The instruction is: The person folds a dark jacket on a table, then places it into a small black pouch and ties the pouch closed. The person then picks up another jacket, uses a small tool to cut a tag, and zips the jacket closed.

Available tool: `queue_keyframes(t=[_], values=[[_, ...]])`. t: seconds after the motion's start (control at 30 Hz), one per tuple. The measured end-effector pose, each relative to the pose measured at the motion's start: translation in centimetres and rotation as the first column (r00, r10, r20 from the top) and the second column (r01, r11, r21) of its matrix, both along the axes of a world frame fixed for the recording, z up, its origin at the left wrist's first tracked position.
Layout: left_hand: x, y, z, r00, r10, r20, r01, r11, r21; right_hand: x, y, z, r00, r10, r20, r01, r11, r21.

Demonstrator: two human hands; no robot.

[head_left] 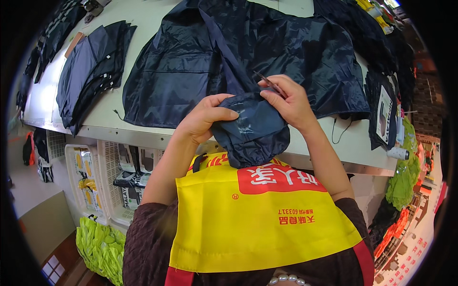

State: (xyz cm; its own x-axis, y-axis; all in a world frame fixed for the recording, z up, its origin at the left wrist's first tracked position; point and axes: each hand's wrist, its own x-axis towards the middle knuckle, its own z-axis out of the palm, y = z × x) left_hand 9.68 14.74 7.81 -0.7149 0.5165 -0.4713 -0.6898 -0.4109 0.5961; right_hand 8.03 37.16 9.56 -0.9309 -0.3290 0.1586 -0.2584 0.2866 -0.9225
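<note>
A shiny dark navy jacket [176, 78] lies spread over the white table, with a drawstring hanging at each lower side. One gathered, pouch-like part of it [260, 126] hangs over the front edge towards me. My left hand [202, 117] is closed on that part's left side, thumb on top, beside pale creases or marks in the cloth. At its upper right, my right hand [293, 102] is closed around small thread snips [271, 83], whose tips point up and left. The right thumb and fingers are also at the fabric's edge. Whether the snips' blades are apart is too small to tell.
Dark folded pieces [93, 71] lie stacked on the table's left. Packaged garments [381, 112] and a thread spool [397, 153] sit at the right end. Below the metal-edged tabletop stand white baskets [112, 186] of packages. Lime-green material [100, 245] is piled lower left.
</note>
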Motion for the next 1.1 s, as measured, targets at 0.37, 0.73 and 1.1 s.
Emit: queue_keyframes(t=[0.37,0.73,1.1], values=[[0.3,1.2,0.9,0.969,-0.124,-0.214,0.090,0.983,-0.163,1.1,-0.1,2.4,0.992,0.086,-0.095,-0.061,0.970,0.237],[1.5,2.8,2.3,0.943,-0.044,-0.329,-0.119,0.880,-0.460,4.0,-1.2,4.0,0.895,0.114,-0.431,0.120,0.870,0.479],[1.5,2.8,2.7,0.986,0.122,-0.111,-0.142,0.968,-0.205,5.7,2.2,5.5,0.965,0.262,0.009,-0.259,0.950,0.172]])
